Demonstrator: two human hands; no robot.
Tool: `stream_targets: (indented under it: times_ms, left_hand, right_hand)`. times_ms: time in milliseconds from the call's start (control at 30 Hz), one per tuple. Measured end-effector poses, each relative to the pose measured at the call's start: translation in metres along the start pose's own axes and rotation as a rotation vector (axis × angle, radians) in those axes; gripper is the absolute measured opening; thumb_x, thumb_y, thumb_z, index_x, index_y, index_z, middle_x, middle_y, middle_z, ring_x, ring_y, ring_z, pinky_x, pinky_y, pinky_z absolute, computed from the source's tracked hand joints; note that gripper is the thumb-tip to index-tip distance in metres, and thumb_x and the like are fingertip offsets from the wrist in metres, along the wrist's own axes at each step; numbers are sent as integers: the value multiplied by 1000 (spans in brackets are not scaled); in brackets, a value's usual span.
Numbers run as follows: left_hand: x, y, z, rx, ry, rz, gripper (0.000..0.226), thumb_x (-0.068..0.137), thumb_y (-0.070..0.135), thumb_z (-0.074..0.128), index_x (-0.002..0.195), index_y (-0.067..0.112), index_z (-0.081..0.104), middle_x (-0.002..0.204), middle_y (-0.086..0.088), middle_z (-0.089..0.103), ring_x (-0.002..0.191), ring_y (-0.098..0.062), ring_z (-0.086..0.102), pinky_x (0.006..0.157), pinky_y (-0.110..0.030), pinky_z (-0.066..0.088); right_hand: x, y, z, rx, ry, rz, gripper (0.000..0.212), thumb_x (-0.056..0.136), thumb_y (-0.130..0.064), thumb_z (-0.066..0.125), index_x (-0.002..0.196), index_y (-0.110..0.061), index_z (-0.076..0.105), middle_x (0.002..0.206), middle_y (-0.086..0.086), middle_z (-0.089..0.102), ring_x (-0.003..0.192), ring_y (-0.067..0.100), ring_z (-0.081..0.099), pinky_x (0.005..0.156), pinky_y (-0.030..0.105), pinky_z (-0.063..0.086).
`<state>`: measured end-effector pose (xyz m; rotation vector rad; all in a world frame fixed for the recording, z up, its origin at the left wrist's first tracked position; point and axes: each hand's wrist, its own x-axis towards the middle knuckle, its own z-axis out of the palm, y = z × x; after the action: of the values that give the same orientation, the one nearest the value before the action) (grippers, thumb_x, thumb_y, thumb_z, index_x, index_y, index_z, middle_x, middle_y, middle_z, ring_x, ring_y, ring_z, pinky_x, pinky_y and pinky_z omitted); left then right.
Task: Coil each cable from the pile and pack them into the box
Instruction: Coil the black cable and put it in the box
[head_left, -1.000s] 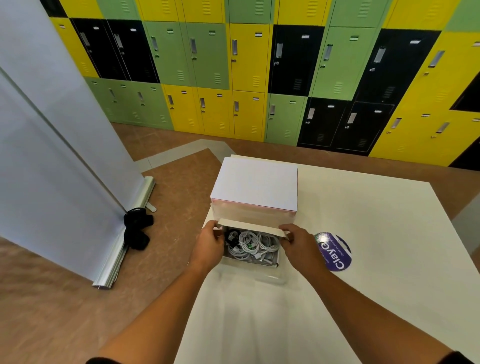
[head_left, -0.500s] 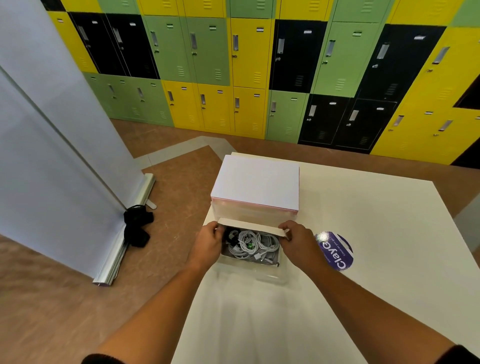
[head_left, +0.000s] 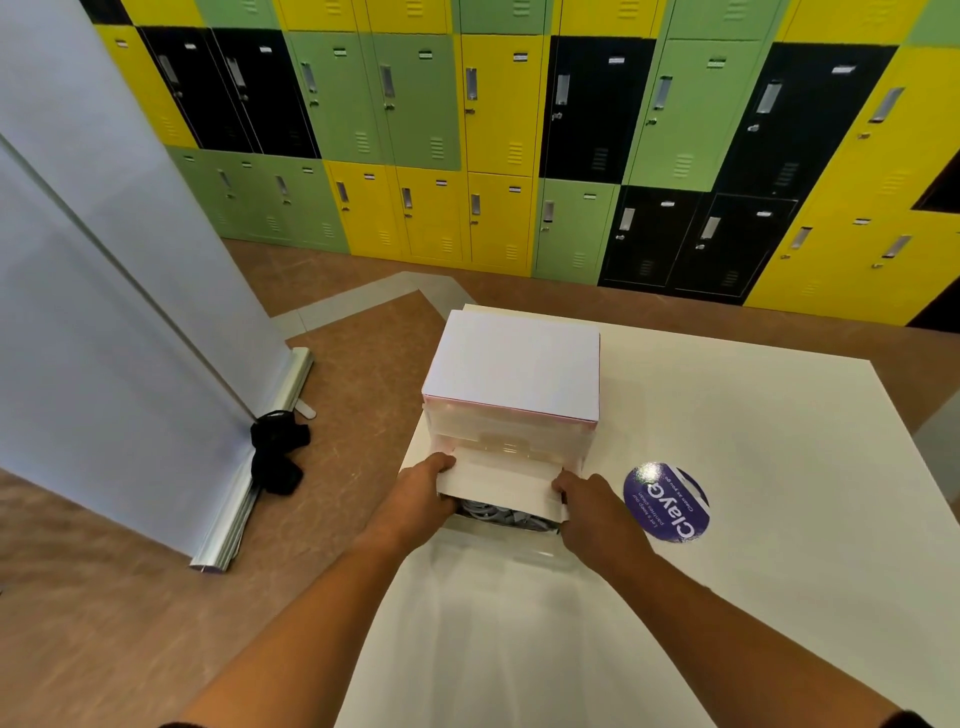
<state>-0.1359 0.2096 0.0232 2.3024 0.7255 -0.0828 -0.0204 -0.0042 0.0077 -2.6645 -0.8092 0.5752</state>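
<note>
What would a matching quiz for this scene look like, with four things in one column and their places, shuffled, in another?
Things:
1. cables
2. round purple sticker
3. black bundle
4. left hand

Places:
A. on the floor beside the banner stand
B. inside the box, partly covered by the flap
C. on the table, to the right of the right hand
D. gripping the flap's left end

Pairs: 1-B, 2-C, 3-A, 4-D

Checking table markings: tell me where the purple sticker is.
In the head view, the purple sticker lies flat on the white table, just right of the right hand holding the box flap.
</note>
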Motion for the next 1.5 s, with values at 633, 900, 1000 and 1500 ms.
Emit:
stream_targets:
  times_ms: [633, 900, 1000, 1500]
  left_hand:
    - [3, 4, 1, 199, -145, -9, 40, 96, 25, 66, 130, 7, 59, 125, -13, 61, 111, -30, 60, 93, -31, 47]
    - [13, 6, -2, 32, -103, -77, 33, 104, 33, 51, 103, 6, 71, 100, -9, 70, 87, -27, 63, 77, -34, 49]
    - [11, 5, -4, -109, -28, -59, 24, 105, 29, 49, 101, 22, 71, 99, 2, 67, 86, -18, 58, 71, -25, 44]
    - [10, 6, 0, -258, 7, -110, 38, 103, 17, 51, 139, 7, 56, 141, -6, 58, 127, -19, 54, 91, -20, 37]
  right_hand:
    - [-7, 4, 6, -223, -60, -162, 47, 96, -36, 58, 137, -16, 50, 137, 3, 46, 123, 24, 40, 96, 36, 46]
    - [2, 5, -12, 101, -122, -36, 16, 95, -11, 56, 107, -12, 67, 106, 6, 64, 104, 28, 64, 68, 20, 43]
    - [5, 9, -17, 310, -27, 65, 29, 96, -8, 54, 119, -15, 70, 117, 4, 67, 105, 22, 65, 77, 21, 48]
    - [6, 8, -7, 468, 12, 140, 33, 73, 12, 63, 79, -20, 64, 76, 2, 65, 74, 33, 70, 69, 50, 61]
